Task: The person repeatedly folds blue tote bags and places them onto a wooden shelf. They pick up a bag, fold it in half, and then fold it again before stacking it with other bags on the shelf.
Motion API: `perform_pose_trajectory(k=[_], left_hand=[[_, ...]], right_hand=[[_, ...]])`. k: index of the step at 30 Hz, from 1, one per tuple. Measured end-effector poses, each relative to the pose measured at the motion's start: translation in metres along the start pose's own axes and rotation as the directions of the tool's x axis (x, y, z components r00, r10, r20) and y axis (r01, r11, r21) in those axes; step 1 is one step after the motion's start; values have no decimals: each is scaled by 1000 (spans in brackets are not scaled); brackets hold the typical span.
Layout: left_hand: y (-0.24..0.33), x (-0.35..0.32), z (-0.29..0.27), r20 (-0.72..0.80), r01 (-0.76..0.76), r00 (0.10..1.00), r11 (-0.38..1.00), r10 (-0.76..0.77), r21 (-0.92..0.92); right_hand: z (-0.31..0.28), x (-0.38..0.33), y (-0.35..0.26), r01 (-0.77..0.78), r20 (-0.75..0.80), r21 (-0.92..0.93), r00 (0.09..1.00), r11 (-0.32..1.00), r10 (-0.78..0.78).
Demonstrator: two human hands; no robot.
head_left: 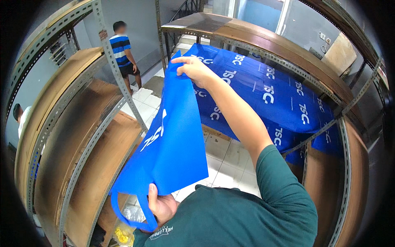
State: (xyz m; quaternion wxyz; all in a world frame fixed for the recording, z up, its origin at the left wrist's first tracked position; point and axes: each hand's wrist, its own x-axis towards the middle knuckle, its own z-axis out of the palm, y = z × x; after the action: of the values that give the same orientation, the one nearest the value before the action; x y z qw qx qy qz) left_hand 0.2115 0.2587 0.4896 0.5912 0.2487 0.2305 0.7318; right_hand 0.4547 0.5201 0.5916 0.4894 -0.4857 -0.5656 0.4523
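I hold a flat blue fabric tote bag (173,140) with white lettering stretched out in front of me. My right hand (193,69) pinches its far top edge, arm extended, above the shelf. My left hand (161,206) grips the near end close to my chest, thumb on the fabric, where the blue loop handles (135,214) hang down. On the right-hand shelf lies a spread stack of matching blue bags (271,94), just beyond and under my right hand.
Slotted-metal racks with wooden boards stand on the left (82,136) and right (329,99). A tiled aisle (226,160) runs between them. A person in a striped shirt (122,53) stands at the aisle's far end. Another person (20,117) is at far left.
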Motion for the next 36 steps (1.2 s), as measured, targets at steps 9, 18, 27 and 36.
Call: perform_pose_trajectory(k=[9,18,27,36], left_hand=[[-121,-28,74,160,-371,928,809,335,456],[-220,11,142,580,-726,638,648,507,231],[-325,67,261,790,-592,345,771,506,-235],[-394,108,261,917,-506,187,766,-352,397]], right_hand=[[-70,12,-62,94,314,173,938,980,-145],[-144,13,-104,244,268,-78,939,967,-216],[-276,56,-170,361,158,-80,925,929,-346],[-549,16,-196,284,-344,-227,872,931,-350]])
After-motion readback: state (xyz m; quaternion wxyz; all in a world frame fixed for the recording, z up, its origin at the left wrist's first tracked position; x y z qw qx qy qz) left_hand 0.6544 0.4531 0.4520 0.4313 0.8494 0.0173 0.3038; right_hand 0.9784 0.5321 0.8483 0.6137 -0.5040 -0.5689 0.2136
